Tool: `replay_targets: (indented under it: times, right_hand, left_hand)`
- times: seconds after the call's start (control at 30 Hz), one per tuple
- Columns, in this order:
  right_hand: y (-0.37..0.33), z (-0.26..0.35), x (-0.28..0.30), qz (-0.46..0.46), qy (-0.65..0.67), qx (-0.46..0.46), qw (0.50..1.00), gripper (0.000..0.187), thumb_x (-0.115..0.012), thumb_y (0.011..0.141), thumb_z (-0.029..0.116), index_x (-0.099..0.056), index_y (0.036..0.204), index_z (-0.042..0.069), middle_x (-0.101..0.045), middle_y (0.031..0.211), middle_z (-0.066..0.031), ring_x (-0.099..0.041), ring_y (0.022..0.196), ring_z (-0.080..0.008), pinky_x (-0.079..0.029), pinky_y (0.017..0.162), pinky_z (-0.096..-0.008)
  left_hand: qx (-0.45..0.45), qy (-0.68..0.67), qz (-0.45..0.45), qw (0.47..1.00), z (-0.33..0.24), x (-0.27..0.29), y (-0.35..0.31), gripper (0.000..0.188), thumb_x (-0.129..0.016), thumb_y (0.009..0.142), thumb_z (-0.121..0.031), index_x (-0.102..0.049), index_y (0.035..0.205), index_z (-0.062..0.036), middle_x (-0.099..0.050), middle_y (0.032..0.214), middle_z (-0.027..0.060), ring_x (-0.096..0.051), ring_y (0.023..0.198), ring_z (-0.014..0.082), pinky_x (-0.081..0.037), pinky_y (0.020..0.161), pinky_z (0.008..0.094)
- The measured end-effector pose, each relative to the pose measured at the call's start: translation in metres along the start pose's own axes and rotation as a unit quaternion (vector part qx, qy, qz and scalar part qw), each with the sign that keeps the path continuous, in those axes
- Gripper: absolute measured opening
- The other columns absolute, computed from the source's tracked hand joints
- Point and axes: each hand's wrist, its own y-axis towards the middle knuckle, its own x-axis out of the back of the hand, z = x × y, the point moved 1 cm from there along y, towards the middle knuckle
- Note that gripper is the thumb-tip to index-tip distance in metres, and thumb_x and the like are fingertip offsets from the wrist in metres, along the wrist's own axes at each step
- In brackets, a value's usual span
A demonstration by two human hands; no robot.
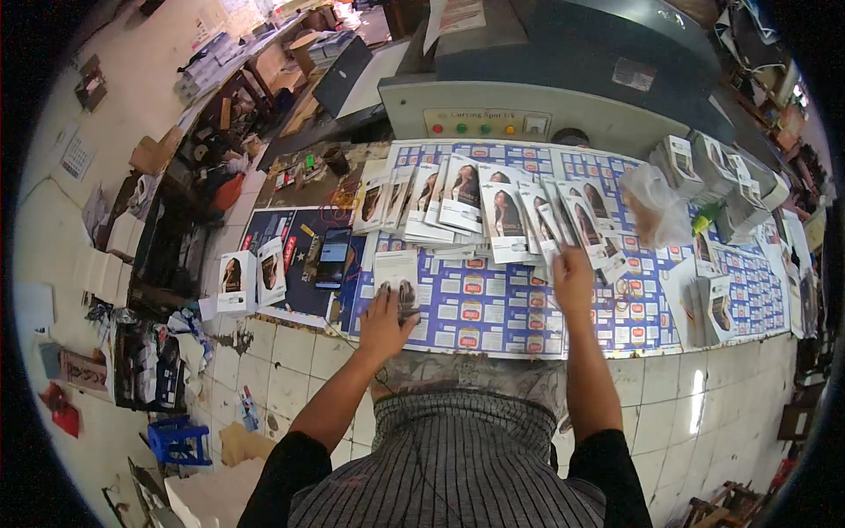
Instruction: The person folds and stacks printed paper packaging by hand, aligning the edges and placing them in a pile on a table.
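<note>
My left hand lies with fingers stretched out on the lower part of a white printed carton, which is flat near the table's front edge. Further right, my right hand is closed at the near end of a narrow white carton leaning among others; its fingertips are partly hidden. Beyond both hands spreads an overlapping row of flat white cartons, each with a picture of long dark hair. Several more cartons fan out just past my right hand.
Blue printed sheets cover the table. A phone and two carton stacks are at left. Rubber bands, a clear plastic bag and bundled cartons are at right. A grey machine stands behind.
</note>
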Motion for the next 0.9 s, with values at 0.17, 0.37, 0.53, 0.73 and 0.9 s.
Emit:
replay_targets:
  times: [0.17,0.37,0.53,0.73,0.9]
  right_hand:
    - [-0.083,0.029,-0.069,0.261,0.194,-0.126,0.937,0.056,-0.068,0.089,0.027,-0.053,0.132,-0.006,-0.066,0.118,-0.0212,-0.068,0.100,-0.0281,-0.054,0.081,-0.0355]
    - [-0.106,0.040,-0.097,0.267,0.241,-0.173,0.917,0.071,-0.072,0.088,0.029,-0.043,0.140,-0.010,-0.066,0.117,-0.0214,-0.066,0.104,-0.0274,-0.053,0.087,-0.0353]
    - [-0.095,0.022,-0.107,0.336,0.200,-0.225,0.892,0.075,-0.077,0.083,0.036,-0.049,0.136,-0.009,-0.068,0.112,-0.0204,-0.066,0.099,-0.0263,-0.053,0.083,-0.0346]
    - [-0.105,0.033,-0.107,0.302,0.153,-0.153,0.928,0.059,-0.080,0.079,0.032,-0.062,0.122,-0.003,-0.069,0.102,-0.0189,-0.067,0.090,-0.0266,-0.053,0.079,-0.0361]
    - [-0.118,0.063,-0.104,0.218,0.087,-0.051,0.971,0.032,-0.079,0.079,0.023,-0.067,0.099,0.002,-0.070,0.096,-0.0208,-0.069,0.086,-0.0311,-0.054,0.075,-0.0423]
  left_hand:
    - [-0.115,-0.042,0.143,0.982,-0.048,-0.001,-0.012,0.080,-0.054,0.093,-0.058,-0.035,0.150,-0.0055,-0.031,0.157,0.0216,-0.031,0.144,0.0404,-0.030,0.111,0.0590]
    - [-0.096,-0.027,0.081,0.992,-0.067,0.003,-0.022,0.075,-0.058,0.092,-0.058,-0.044,0.145,-0.0062,-0.036,0.153,0.0231,-0.029,0.144,0.0433,-0.032,0.112,0.0576]
    - [-0.214,-0.050,0.151,0.964,-0.059,-0.011,-0.024,0.060,-0.062,0.092,-0.049,-0.057,0.134,-0.0063,-0.038,0.151,0.0217,-0.027,0.142,0.0508,-0.033,0.113,0.0571]
    - [-0.243,-0.049,0.101,0.963,-0.055,-0.017,-0.031,0.056,-0.065,0.092,-0.043,-0.056,0.132,-0.0054,-0.039,0.150,0.0207,-0.027,0.142,0.0514,-0.034,0.113,0.0561]
    - [-0.253,-0.036,0.099,0.962,-0.056,-0.018,-0.032,0.059,-0.064,0.092,-0.042,-0.051,0.137,-0.0064,-0.034,0.153,0.0200,-0.025,0.143,0.0501,-0.033,0.113,0.0554]
